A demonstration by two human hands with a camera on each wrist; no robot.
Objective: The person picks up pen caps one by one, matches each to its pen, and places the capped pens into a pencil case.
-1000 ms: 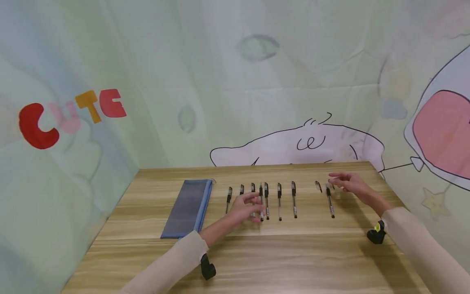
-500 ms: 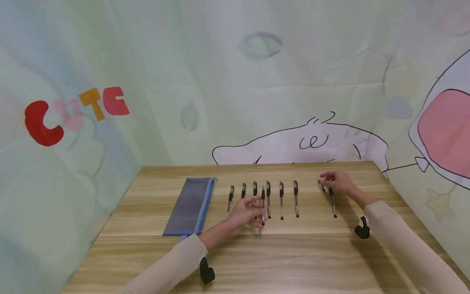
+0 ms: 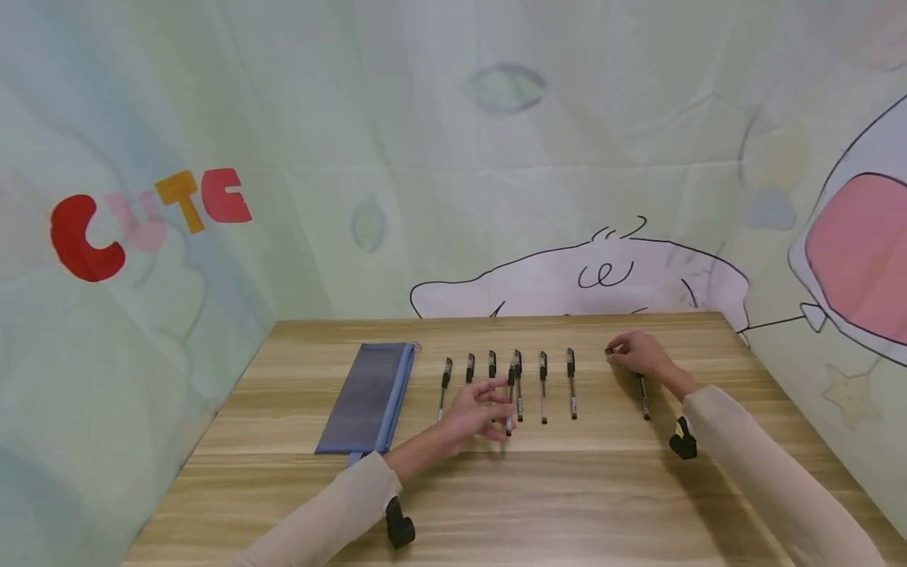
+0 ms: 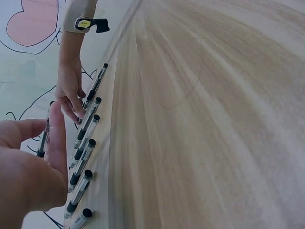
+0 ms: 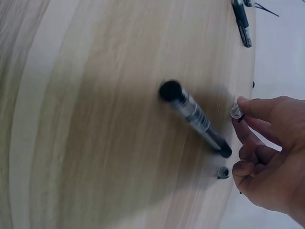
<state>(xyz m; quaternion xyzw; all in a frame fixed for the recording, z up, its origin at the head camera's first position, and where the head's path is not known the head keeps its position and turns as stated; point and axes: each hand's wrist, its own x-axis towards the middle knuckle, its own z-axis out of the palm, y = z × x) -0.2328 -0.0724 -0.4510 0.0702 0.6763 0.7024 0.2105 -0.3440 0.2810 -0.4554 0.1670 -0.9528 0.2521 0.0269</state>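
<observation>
My left hand (image 3: 476,413) holds an uncapped pen (image 3: 510,398) upright between thumb and fingers, tip pointing to the far side; in the left wrist view this pen (image 4: 44,140) shows between thumb and fingers. At the table's back right, my right hand (image 3: 641,353) pinches a small clear pen cap (image 5: 236,112) between thumb and index finger. Below that hand lies a pen (image 3: 644,398) with its far end hidden in the head view. In the right wrist view a second small cap (image 5: 223,172) lies beside this pen's far end.
Several black capped pens (image 3: 571,382) lie in a row across the table (image 3: 496,504), some partly behind the left hand. A blue mesh zip pouch (image 3: 364,398) lies flat at the left. A printed curtain (image 3: 319,197) hangs behind the table.
My right hand has moved left from beyond the lying pen to the loose cap and now pinches it. The left hand keeps its pen, moving only slightly.
</observation>
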